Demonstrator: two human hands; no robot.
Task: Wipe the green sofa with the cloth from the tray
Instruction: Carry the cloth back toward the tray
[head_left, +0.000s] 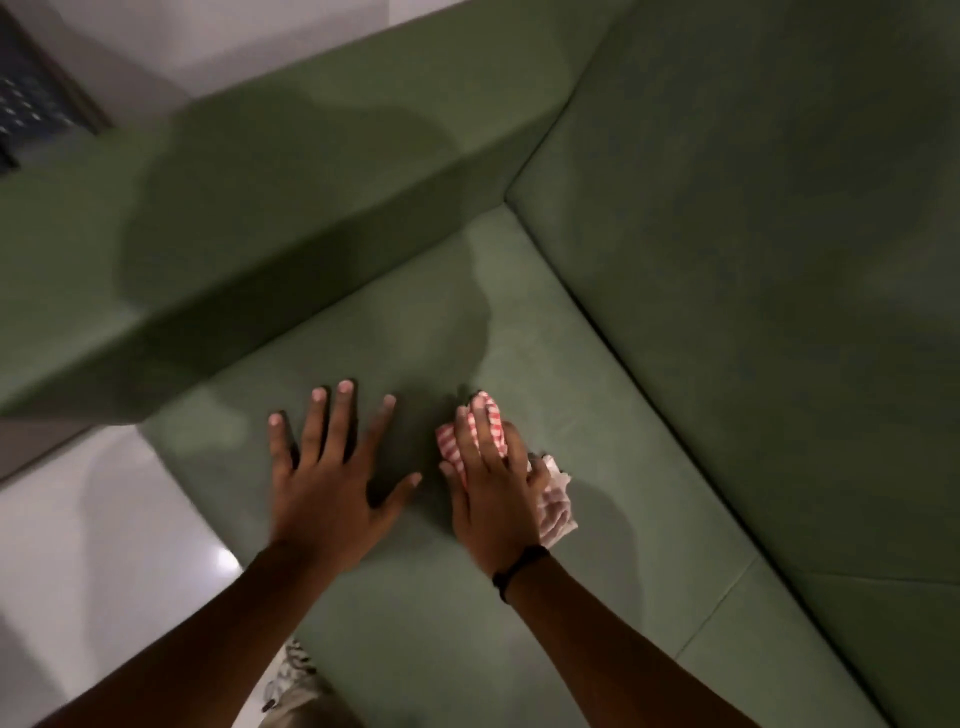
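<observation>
The green sofa (597, 395) fills most of the view, with its seat cushion in the middle, an armrest at the left and the backrest at the right. My right hand (493, 493) presses a red-and-white checked cloth (556, 504) flat against the seat; the cloth bunches out from under the fingers and past the hand's right side. My left hand (332, 478) lies flat on the seat beside it, fingers spread, holding nothing. No tray is in view.
The sofa's armrest (234, 249) rises just beyond my left hand. The backrest (753, 260) stands to the right. Glossy white floor (93, 545) lies at the lower left. A seam (722, 603) splits the seat cushions at the lower right.
</observation>
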